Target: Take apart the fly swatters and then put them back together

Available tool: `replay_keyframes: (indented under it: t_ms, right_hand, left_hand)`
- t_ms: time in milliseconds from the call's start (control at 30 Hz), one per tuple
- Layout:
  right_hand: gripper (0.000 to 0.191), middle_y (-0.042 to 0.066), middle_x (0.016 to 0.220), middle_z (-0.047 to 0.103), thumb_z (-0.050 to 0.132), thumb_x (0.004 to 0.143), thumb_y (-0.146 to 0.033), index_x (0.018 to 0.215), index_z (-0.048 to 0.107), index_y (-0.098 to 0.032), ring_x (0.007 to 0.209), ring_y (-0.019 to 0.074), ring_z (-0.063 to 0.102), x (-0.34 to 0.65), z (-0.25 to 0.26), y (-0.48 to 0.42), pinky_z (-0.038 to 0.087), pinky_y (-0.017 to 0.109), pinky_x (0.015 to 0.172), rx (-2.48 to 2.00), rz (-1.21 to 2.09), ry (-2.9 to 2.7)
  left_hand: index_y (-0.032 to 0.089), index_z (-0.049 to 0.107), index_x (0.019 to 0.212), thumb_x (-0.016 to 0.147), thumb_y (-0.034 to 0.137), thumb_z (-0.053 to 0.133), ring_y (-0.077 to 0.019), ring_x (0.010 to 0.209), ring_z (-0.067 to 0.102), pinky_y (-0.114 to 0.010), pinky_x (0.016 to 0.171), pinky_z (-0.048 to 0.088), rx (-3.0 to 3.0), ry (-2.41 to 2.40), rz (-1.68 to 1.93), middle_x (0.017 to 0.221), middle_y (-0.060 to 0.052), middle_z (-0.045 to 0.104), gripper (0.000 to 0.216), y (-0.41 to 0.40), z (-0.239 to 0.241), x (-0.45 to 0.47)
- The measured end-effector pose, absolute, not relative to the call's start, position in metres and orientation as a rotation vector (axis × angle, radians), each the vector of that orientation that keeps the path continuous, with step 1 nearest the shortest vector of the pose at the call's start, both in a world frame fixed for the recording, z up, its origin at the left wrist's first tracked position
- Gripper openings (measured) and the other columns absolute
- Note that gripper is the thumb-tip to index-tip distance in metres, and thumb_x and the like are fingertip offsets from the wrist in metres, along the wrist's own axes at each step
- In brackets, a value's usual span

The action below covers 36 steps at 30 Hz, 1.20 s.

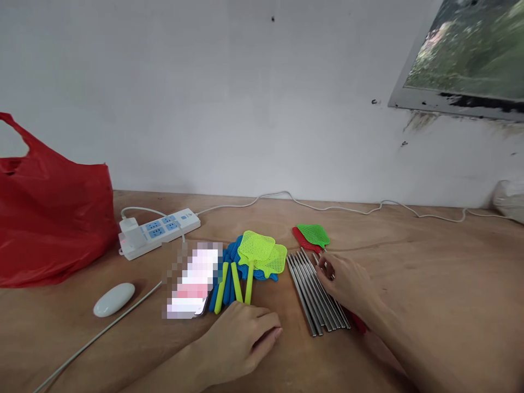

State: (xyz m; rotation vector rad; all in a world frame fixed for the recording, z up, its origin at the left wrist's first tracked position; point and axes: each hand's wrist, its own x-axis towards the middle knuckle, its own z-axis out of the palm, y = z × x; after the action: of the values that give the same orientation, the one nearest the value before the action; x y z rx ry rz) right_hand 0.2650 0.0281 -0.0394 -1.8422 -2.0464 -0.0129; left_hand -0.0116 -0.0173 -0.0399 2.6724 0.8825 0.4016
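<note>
My left hand (241,338) rests palm down on the wooden table (429,284), fingers loosely curled, just below the handles of a pile of yellow-green and blue fly swatter heads (256,256). It holds nothing. My right hand (346,281) lies over a row of several metal rods (313,295), its fingertips pinched on one rod near the upper end. A green and a red swatter head (311,236) lie just beyond the rods.
A phone (194,281) lies left of the swatters. A white power strip (158,232), a white mouse (113,299) and a red plastic bag (49,218) sit at the left. A cable (327,207) runs along the wall.
</note>
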Motion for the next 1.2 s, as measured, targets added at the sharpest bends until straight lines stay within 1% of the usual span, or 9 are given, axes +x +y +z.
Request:
replay_keyframes:
  t_ms: [67, 200, 333, 500, 667, 800, 1033, 1200]
  right_hand:
    - [0.009, 0.0, 0.067, 0.067, 0.058, 0.084, -0.029, 0.078, 0.061, -0.024, 0.064, 0.0203, 0.061, 0.2647, -0.0362, 0.0263, 0.028, 0.028, 0.056, -1.97, -0.041, -2.008]
    - [0.017, 0.002, 0.068, 0.068, 0.061, 0.082, -0.034, 0.069, 0.06, -0.024, 0.068, 0.0234, 0.062, 0.266, -0.0306, 0.0254, 0.026, 0.029, 0.057, -2.103, 0.007, -2.013]
    - [0.015, 0.004, 0.07, 0.069, 0.059, 0.081, -0.029, 0.068, 0.062, -0.023, 0.069, 0.0239, 0.063, 0.2642, -0.0298, 0.0249, 0.025, 0.029, 0.056, -2.172, 0.053, -2.063]
    - [0.015, 0.004, 0.068, 0.067, 0.06, 0.082, -0.028, 0.068, 0.063, -0.023, 0.067, 0.0229, 0.062, 0.2636, -0.0318, 0.0248, 0.025, 0.029, 0.056, -2.156, 0.045, -2.051]
    - [0.016, 0.001, 0.065, 0.066, 0.06, 0.087, -0.033, 0.073, 0.062, -0.023, 0.065, 0.0203, 0.061, 0.2636, -0.0337, 0.0269, 0.026, 0.028, 0.056, -2.047, 0.047, -2.025]
    - [0.012, 0.0, 0.066, 0.067, 0.062, 0.084, -0.031, 0.074, 0.064, -0.024, 0.065, 0.0196, 0.061, 0.26, -0.0332, 0.0261, 0.026, 0.027, 0.057, -2.065, 0.13, -2.052]
    - [0.012, 0.004, 0.074, 0.07, 0.064, 0.081, -0.032, 0.073, 0.068, -0.024, 0.072, 0.0226, 0.063, 0.2599, -0.0308, 0.0261, 0.027, 0.028, 0.058, -2.182, 0.143, -2.023]
    - [0.012, 0.003, 0.07, 0.068, 0.063, 0.077, -0.028, 0.066, 0.066, -0.023, 0.071, 0.0217, 0.061, 0.2626, -0.0342, 0.0287, 0.029, 0.028, 0.059, -2.143, 0.175, -2.008]
  left_hand:
    - [0.02, 0.056, 0.084, 0.102, 0.023, 0.041, -0.0169, 0.066, 0.062, -0.029, 0.056, 0.027, 2.688, 0.902, 0.413, 0.078, 0.001, 0.067, 0.023, -0.0152, -0.0387, -0.013]
    - [0.02, 0.055, 0.085, 0.102, 0.024, 0.04, -0.0171, 0.066, 0.062, -0.028, 0.056, 0.027, 2.69, 0.947, 0.422, 0.077, 0.001, 0.066, 0.023, -0.0132, -0.0381, -0.0148]
    - [0.021, 0.054, 0.083, 0.102, 0.023, 0.041, -0.0167, 0.066, 0.062, -0.028, 0.056, 0.027, 2.701, 0.921, 0.415, 0.077, 0.002, 0.067, 0.023, -0.0149, -0.041, -0.0139]
    - [0.02, 0.055, 0.083, 0.101, 0.022, 0.041, -0.0161, 0.063, 0.061, -0.029, 0.054, 0.026, 2.706, 0.904, 0.401, 0.075, 0.002, 0.066, 0.023, -0.0158, -0.0413, -0.0117]
    - [0.02, 0.056, 0.083, 0.101, 0.022, 0.042, -0.0159, 0.064, 0.062, -0.029, 0.054, 0.026, 2.676, 0.916, 0.39, 0.076, 0.002, 0.066, 0.023, -0.016, -0.0389, -0.0109]
    - [0.021, 0.055, 0.083, 0.101, 0.022, 0.042, -0.0164, 0.066, 0.063, -0.03, 0.054, 0.027, 2.692, 0.912, 0.382, 0.077, 0.002, 0.067, 0.022, -0.0163, -0.0392, -0.0107]
    - [0.021, 0.055, 0.083, 0.101, 0.022, 0.042, -0.0168, 0.065, 0.063, -0.029, 0.054, 0.027, 2.7, 0.911, 0.375, 0.076, 0.001, 0.067, 0.022, -0.0149, -0.0409, -0.011]
    - [0.02, 0.055, 0.083, 0.101, 0.023, 0.043, -0.0169, 0.065, 0.064, -0.029, 0.054, 0.028, 2.696, 0.906, 0.407, 0.076, 0.001, 0.067, 0.022, -0.0151, -0.0435, -0.0112]
